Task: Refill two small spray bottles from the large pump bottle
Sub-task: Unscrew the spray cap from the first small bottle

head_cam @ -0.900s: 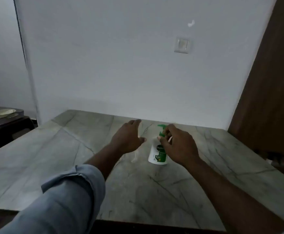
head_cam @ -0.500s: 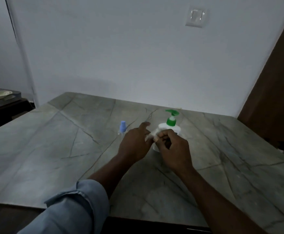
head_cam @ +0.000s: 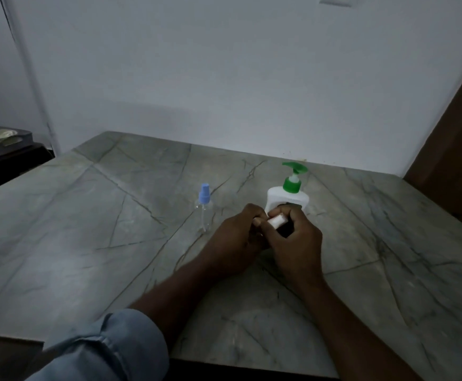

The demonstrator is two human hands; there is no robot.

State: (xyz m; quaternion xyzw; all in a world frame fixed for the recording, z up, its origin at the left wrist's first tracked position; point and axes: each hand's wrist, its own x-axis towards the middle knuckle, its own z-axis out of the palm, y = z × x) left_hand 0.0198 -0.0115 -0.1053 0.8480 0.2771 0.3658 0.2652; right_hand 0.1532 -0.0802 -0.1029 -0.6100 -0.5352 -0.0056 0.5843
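Left hand [head_cam: 238, 239]: grips white-capped small bottle [head_cam: 276, 220], frame centre.
Right hand [head_cam: 297, 243]: fingers curled round its cap.

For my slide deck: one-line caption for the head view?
Left hand and right hand hold a white-capped small bottle before the pump bottle; a blue-capped spray bottle stands alongside.

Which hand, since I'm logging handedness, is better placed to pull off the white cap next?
Right, probably: the right hand has its grip on the white cap, while the left hand wraps the small spray bottle's body, hidden in its fingers.
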